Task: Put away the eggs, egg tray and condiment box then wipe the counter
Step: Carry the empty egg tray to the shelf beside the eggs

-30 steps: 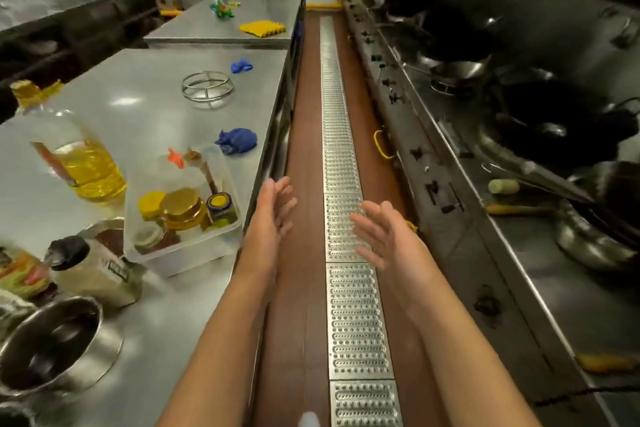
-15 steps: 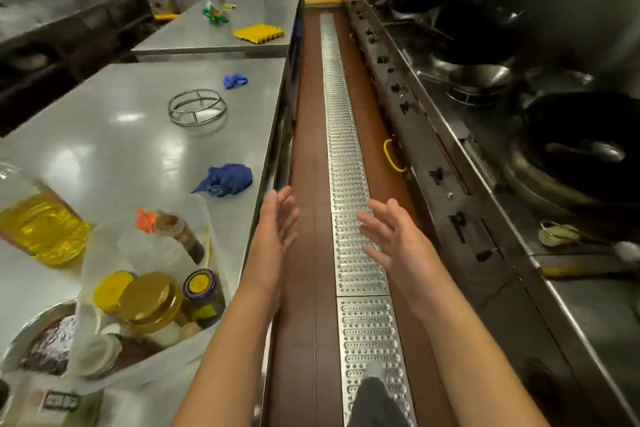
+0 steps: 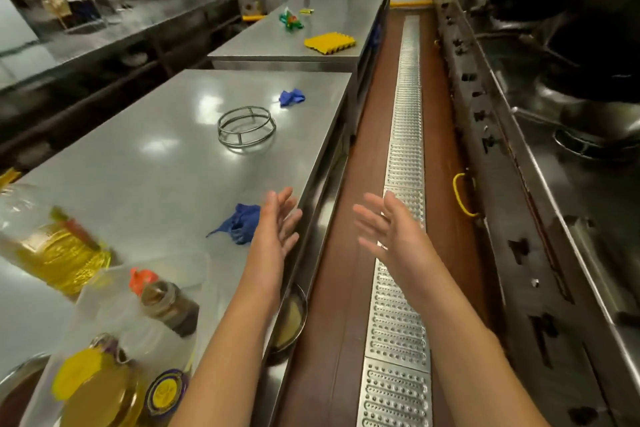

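Both hands are spread open and empty, palms facing each other: the left hand [image 3: 275,229] over the edge of the stainless steel worktop [image 3: 156,166], the right hand [image 3: 388,229] above the brown floor aisle by the perforated metal drain grating [image 3: 403,156]. A crumpled blue cloth [image 3: 239,224] lies just beside the left hand. Nearer the camera, the clear plastic condiment box [image 3: 114,319] of jars sits on the worktop, a bottle of yellow oil [image 3: 52,246] beside it. Further off stand a round wire ring stand [image 3: 246,126] and another small blue cloth [image 3: 291,97].
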Motion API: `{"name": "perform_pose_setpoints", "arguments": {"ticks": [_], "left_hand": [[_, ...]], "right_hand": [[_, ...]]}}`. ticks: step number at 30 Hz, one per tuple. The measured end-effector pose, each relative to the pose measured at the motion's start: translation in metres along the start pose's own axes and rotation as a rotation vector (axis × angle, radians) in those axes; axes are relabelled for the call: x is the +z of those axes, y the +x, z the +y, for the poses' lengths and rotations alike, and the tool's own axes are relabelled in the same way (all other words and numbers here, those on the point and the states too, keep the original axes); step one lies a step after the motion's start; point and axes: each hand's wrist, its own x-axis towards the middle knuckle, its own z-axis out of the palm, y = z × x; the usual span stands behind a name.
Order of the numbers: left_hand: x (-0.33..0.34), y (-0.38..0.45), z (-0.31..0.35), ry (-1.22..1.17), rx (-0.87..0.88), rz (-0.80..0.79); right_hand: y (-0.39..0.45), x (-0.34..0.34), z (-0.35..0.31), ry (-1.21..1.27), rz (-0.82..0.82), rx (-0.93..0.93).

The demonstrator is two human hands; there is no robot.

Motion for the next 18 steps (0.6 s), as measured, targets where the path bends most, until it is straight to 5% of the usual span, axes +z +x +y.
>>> {"name": "perform_pose_setpoints", "arguments": {"ticks": [9, 18], "left_hand": [[0.035, 0.140, -0.029, -0.014, -0.064, 0.020], [0.099, 0.339, 0.004, -0.105, -0.047, -0.168]], "right_hand": [[0.129, -0.033, -0.003, -0.028, 0.031, 0.079], [0.285, -0.061, -0.079, -0.088, 0.199, 0.000]]}}
